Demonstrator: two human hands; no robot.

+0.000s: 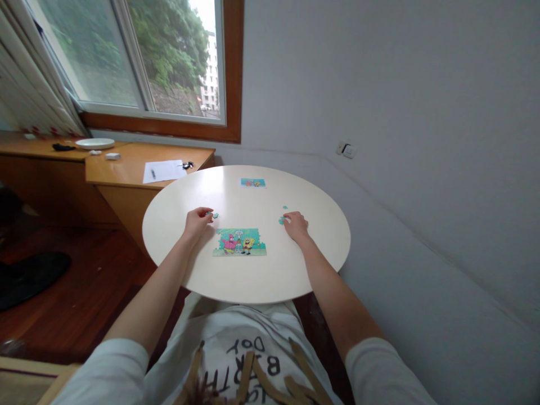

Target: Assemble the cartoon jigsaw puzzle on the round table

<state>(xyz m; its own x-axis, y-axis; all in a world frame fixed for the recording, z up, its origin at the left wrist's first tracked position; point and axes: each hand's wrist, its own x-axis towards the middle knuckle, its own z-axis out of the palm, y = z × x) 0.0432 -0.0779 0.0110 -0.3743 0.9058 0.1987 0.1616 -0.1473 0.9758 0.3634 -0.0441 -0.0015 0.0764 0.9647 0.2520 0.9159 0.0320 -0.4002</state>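
Observation:
On the round white table (236, 281) lies a mostly joined jigsaw puzzle (239, 243) of cartoon figures, a pink one and a yellow one among them, with an uneven upper edge. Beyond its upper left corner, my left hand (197, 223) has thumb and fingertips pinched on a small teal puzzle piece, and a loose teal piece (215, 216) lies just right of the fingertips. To the right of the puzzle, my right hand (297, 226) is curled, its fingertips closed on a teal puzzle piece (281, 221). Another loose piece (286, 207) lies just beyond it.
A small picture card (253, 183) with similar cartoon figures lies toward the table's far edge. Behind at left, a wooden desk (126, 169) bears paper (162, 171), a pen, keys (187, 165) and a white plate (95, 143). The wall (405, 169) stands close on the right.

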